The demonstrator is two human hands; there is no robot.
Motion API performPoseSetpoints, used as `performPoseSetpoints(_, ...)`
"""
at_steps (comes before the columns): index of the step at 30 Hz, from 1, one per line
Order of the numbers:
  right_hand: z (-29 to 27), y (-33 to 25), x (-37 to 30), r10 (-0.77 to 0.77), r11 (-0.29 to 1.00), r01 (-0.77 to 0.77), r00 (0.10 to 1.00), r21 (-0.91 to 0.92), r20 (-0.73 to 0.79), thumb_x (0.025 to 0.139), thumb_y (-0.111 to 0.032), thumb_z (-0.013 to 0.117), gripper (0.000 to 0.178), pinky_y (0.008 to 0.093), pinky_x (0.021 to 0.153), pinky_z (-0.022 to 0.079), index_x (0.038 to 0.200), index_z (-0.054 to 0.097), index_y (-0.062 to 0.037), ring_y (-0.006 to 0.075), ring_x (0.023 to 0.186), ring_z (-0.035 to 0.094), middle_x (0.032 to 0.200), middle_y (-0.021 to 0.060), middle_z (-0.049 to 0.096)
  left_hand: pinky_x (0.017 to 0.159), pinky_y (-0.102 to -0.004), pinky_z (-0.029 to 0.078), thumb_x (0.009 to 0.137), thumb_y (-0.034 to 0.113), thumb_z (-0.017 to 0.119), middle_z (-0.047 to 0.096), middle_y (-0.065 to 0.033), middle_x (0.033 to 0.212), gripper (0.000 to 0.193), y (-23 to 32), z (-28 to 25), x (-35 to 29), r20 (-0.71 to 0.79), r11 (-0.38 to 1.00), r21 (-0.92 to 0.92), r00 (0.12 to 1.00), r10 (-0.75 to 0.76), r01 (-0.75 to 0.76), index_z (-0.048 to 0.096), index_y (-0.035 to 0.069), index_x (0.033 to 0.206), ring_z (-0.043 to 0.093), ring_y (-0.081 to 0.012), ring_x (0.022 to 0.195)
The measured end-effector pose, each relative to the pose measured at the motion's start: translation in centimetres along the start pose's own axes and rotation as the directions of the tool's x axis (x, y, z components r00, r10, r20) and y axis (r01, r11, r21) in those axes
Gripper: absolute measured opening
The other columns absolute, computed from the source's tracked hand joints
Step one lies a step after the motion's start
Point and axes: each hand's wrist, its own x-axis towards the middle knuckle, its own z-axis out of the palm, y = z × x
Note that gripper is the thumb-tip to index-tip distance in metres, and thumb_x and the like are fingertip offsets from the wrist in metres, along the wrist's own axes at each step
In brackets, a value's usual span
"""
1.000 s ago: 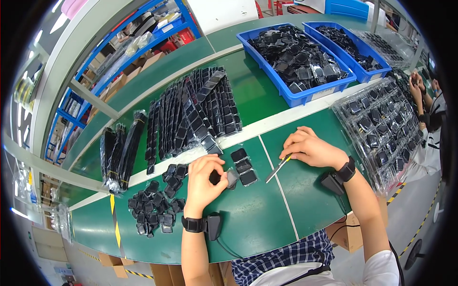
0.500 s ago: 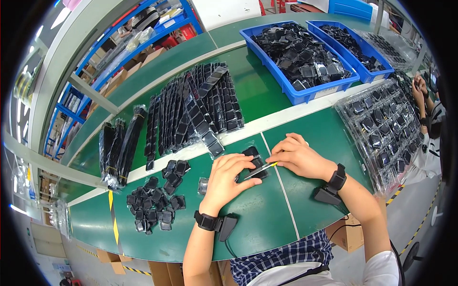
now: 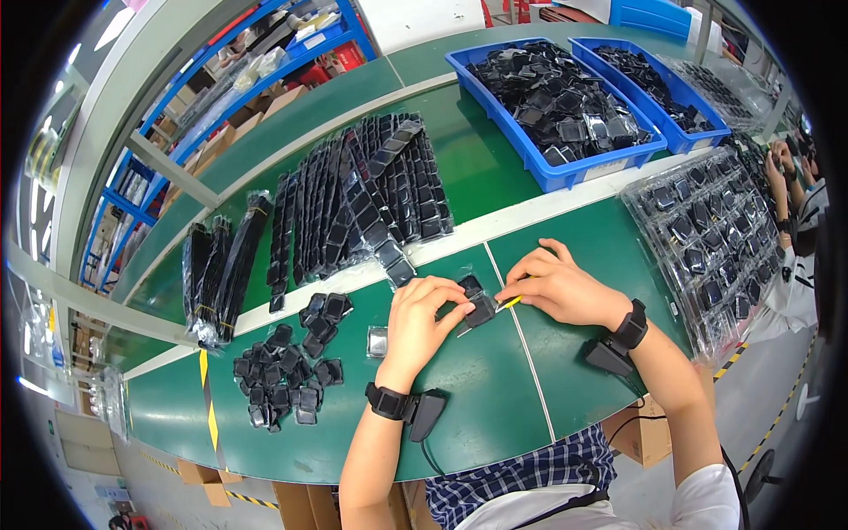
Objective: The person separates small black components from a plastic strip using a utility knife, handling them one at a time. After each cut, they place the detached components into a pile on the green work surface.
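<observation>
Fingers of my left hand (image 3: 422, 320) are closed on the edge of a flat black square piece (image 3: 480, 312) just above the green table. Right beyond it is another black piece (image 3: 470, 284) with clear film around it. My right hand (image 3: 565, 290) pinches a slim tool with a yellow part (image 3: 509, 304); its pointed end meets the right edge of the held piece. The tool's exact kind is hard to make out. Beside my left wrist lies a small clear-edged square piece (image 3: 377, 342). A loose heap of black square pieces (image 3: 281, 380) sits farther left.
Strips of black pieces (image 3: 362, 194) lie across the white rail, with tied black bundles (image 3: 238, 274) to their left. Blue bins (image 3: 579, 177) full of black pieces stand at the back. Clear trays (image 3: 698, 238) of pieces are at right, near another person's hands (image 3: 779, 168).
The tool, earlier lying slantwise across the piece, now has its yellow part at the piece's right edge. My left fingers have drawn together on the piece, and it has turned slightly.
</observation>
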Motion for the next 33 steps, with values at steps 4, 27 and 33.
performPoseSetpoints(4,1.6,0.6,0.7,0.010,0.999,-0.013,0.998,-0.048,-0.066,0.092,-0.010,0.071,0.029,0.0571,0.123,0.023,0.118,0.075,-0.0232,0.0176,0.119,0.058,0.116,-0.0031,0.064,0.099,-0.0383,0.045,0.082,0.017,0.085,0.075,-0.0018,0.104,0.014,0.0,0.0,0.4,0.032,0.999,-0.038,0.999,-0.016,0.017,0.075,0.008,0.088,0.066,-0.0218,0.100)
performPoseSetpoints(27,-0.7,2.2,-0.5,0.096,0.995,-0.095,0.986,0.019,-0.135,0.093,-0.010,0.071,0.029,0.0550,0.121,0.026,0.119,0.074,-0.0232,0.0200,0.113,0.059,0.112,-0.0025,0.062,0.115,-0.0452,0.037,0.074,0.033,0.089,0.066,-0.0114,0.133,0.074,1.6,-2.4,-0.4,0.152,0.986,0.148,0.987,0.061,-0.083,0.060,0.011,0.138,0.058,-0.0310,0.131)
performPoseSetpoints(33,0.0,1.4,-0.1,0.059,0.998,-0.060,0.996,-0.016,-0.065,0.094,-0.012,0.071,0.028,0.0541,0.122,0.027,0.120,0.075,-0.0224,0.0181,0.115,0.058,0.111,-0.0012,0.061,0.112,-0.0439,0.039,0.074,0.034,0.090,0.071,-0.0066,0.127,0.059,0.7,-1.6,-0.5,0.139,0.994,0.086,0.989,0.054,-0.066,0.069,0.012,0.124,0.061,-0.0273,0.126)
